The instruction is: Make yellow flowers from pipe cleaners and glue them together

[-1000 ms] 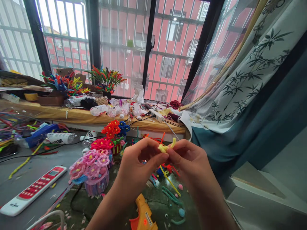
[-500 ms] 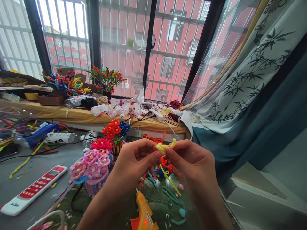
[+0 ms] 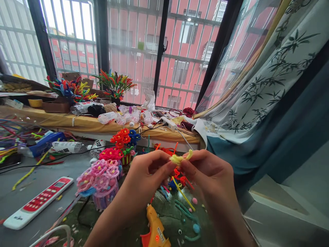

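Between both hands, above the dark green work surface, is a small looped piece of yellow pipe cleaner (image 3: 177, 159). My left hand (image 3: 150, 175) pinches its left side between thumb and fingers. With thumb and forefinger closed, my right hand (image 3: 205, 171) grips the right side, where one short end sticks up. Under the hands lie a straight yellow pipe cleaner (image 3: 183, 193), red and blue pipe-cleaner pieces partly hidden by the fingers, and curved teal pipe cleaners (image 3: 186, 210). An orange glue gun (image 3: 155, 228) with a lit red light lies below my left wrist.
Left of the hands stand pink pipe-cleaner flowers (image 3: 99, 175) in a pot, with red and blue flowers (image 3: 120, 136) behind. A white remote control (image 3: 38, 204) and plastic bottles (image 3: 66, 147) lie farther left. A cluttered ledge (image 3: 84, 123) with a power strip (image 3: 169, 124) runs under the window.
Both hands stay closed on the yellow pipe cleaner, which has turned slightly, its raised end leaning more to the right. The whole view has shifted a little.
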Demonstrator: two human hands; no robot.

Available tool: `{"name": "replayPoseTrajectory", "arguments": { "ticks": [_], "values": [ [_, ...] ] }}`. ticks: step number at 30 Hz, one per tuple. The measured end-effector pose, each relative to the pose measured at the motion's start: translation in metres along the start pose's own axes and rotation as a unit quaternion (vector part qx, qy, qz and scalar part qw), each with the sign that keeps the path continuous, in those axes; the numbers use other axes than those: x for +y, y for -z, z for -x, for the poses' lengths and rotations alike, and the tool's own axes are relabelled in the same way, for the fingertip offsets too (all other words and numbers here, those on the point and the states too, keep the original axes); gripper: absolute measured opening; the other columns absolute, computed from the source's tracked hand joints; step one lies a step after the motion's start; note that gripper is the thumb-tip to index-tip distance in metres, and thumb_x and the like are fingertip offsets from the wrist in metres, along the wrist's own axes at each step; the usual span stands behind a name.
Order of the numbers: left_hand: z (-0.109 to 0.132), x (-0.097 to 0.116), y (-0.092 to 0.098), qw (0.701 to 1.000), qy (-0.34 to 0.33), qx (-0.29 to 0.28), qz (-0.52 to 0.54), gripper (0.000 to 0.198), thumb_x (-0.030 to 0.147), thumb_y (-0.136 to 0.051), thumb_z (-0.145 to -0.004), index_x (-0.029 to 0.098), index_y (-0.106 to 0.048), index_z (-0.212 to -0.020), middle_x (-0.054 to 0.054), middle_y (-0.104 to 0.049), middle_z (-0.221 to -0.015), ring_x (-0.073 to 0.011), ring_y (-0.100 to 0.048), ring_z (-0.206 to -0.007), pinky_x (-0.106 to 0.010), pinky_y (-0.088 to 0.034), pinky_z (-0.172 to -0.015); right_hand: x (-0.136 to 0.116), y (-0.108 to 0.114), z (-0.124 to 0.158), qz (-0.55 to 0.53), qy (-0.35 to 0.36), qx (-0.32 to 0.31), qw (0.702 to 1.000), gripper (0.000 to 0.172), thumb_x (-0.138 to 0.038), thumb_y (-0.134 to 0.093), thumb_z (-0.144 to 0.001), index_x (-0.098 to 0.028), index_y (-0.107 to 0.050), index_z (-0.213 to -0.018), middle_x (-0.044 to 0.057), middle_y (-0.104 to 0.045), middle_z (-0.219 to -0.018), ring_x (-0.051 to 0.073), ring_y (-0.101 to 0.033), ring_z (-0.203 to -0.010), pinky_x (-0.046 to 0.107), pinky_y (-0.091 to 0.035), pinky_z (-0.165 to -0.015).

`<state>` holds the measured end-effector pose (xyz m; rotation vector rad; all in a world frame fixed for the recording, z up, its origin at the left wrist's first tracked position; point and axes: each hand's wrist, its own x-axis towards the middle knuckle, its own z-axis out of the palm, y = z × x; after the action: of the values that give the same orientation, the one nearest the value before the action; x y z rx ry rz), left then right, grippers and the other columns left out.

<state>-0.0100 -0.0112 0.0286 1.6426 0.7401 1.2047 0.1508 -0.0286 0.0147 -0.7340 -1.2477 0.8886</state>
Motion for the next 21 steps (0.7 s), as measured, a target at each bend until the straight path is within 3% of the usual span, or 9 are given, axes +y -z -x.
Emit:
{"name": "replayPoseTrajectory", "arguments": {
  "ticks": [6,10,15,21],
  "values": [
    [0.000,0.000,0.003,0.995,0.032,-0.066,0.070,0.022,0.033,-0.072,-0.084,0.015,-0.065,-0.073,0.005,-0.051,-0.060,-0.0065,-0.042,-0.053,-0.018,-0.030,-0.048,0.003,-0.001,-0.002,-0.043,-0.024,-0.009,0.999,0.013,-0.030,-0.087,-0.072,-0.024,-0.075,-0.073,0.001,-0.073,-0.069,0.015,-0.065,-0.063,0.026,-0.053,-0.060],
    [0.001,-0.003,0.001,0.991,0.059,-0.046,0.110,0.022,0.033,-0.077,-0.080,0.016,-0.066,-0.071,0.006,-0.049,-0.059,-0.0062,-0.037,-0.053,-0.018,-0.026,-0.048,0.004,0.001,-0.002,-0.048,-0.031,-0.028,0.998,0.012,-0.028,-0.087,-0.073,-0.024,-0.076,-0.075,0.000,-0.072,-0.068,0.014,-0.063,-0.063,0.025,-0.051,-0.059],
    [0.003,-0.002,-0.001,0.996,0.036,-0.023,0.077,0.021,0.032,-0.076,-0.079,0.016,-0.067,-0.069,0.004,-0.053,-0.063,-0.0082,-0.043,-0.059,-0.019,-0.032,-0.053,0.004,0.008,-0.005,-0.019,-0.017,-0.032,0.999,0.012,-0.024,-0.088,-0.071,-0.024,-0.077,-0.075,0.000,-0.073,-0.071,0.014,-0.063,-0.064,0.025,-0.052,-0.060],
    [0.002,0.001,0.001,0.998,0.009,-0.044,0.040,0.016,0.030,-0.074,-0.083,0.015,-0.071,-0.078,0.002,-0.057,-0.067,-0.0086,-0.046,-0.061,-0.018,-0.034,-0.051,0.005,0.009,-0.005,-0.034,-0.018,-0.038,0.999,0.013,-0.025,-0.088,-0.070,-0.024,-0.076,-0.074,0.000,-0.073,-0.071,0.014,-0.063,-0.064,0.025,-0.051,-0.060]
  ]
}}
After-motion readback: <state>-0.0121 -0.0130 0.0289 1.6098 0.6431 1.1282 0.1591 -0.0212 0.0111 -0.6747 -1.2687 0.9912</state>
